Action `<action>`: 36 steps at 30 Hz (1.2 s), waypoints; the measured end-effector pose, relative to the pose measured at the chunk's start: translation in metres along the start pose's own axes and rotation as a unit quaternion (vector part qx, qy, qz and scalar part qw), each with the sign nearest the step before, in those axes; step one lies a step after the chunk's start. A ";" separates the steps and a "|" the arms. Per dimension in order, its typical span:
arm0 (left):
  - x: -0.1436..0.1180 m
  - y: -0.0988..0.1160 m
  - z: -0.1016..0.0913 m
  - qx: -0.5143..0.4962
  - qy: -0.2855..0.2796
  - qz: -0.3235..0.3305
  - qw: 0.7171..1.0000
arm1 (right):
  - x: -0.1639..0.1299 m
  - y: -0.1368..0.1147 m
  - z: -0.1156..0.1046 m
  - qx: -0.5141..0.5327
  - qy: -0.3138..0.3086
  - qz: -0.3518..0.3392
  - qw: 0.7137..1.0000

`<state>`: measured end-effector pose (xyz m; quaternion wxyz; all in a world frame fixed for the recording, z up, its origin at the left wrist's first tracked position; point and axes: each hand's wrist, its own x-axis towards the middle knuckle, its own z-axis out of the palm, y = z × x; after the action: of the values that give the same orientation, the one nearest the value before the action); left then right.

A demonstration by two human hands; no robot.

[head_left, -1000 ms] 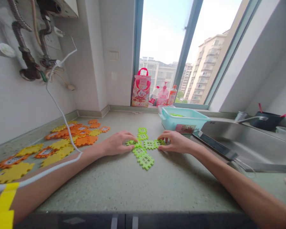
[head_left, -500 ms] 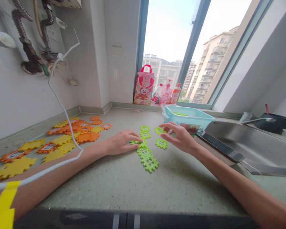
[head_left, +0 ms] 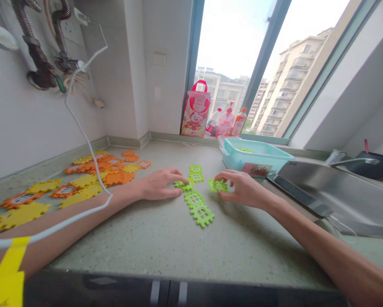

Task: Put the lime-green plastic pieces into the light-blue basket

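My left hand (head_left: 159, 184) rests low over the counter, its thumb and fingertips on either side of a green notched puzzle piece (head_left: 185, 185), gripping its edge. On the right, my right hand (head_left: 244, 187) has its thumb and fingers around green notched window pieces (head_left: 216, 185) that seem to overlap; how many is unclear. Between the hands, two green window pieces (head_left: 196, 177) lie farther back in a line. Nearer to me are two more, a smaller-looking window piece (head_left: 194, 198) and an arched window piece (head_left: 202, 215), edge to edge.
Yellow pieces (head_left: 21, 215) and orange pieces (head_left: 116, 178) lie spread on the left of the counter (head_left: 153, 247). A white cable (head_left: 92, 153) crosses above my left forearm. A turquoise bin (head_left: 258, 154) with green pieces inside stands back right, beside the steel sink (head_left: 332, 192).
My right hand has come lower and closed around the two green pieces, which are now together. The piece at my left hand has shifted slightly, leaving a gap in the green row.
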<state>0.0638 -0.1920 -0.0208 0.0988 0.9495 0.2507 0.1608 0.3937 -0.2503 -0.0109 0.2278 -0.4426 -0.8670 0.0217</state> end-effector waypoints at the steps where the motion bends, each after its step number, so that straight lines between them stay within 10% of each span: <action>1: 0.000 -0.001 0.000 0.006 0.004 -0.007 1.000 | 0.000 -0.006 0.000 0.017 0.023 -0.022 0.999; 9: 0.004 -0.010 0.006 0.011 0.047 -0.031 0.998 | -0.003 -0.059 0.011 0.131 -0.086 -0.166 0.974; 17: 0.004 -0.005 0.004 -0.055 0.077 -0.046 0.994 | -0.004 -0.055 0.012 0.133 -0.111 -0.166 0.971; 25: 0.004 0.017 0.010 -0.100 0.005 0.086 0.991 | -0.005 -0.062 0.010 0.091 -0.092 -0.206 0.970; 36: 0.011 0.028 0.019 -0.102 0.048 0.023 0.993 | -0.006 -0.061 0.010 0.101 -0.087 -0.209 0.969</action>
<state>0.0924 -0.2123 -0.0282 0.1789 0.9313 0.2155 0.2328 0.3465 -0.2904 -0.0080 0.1943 -0.2229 -0.9500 0.0998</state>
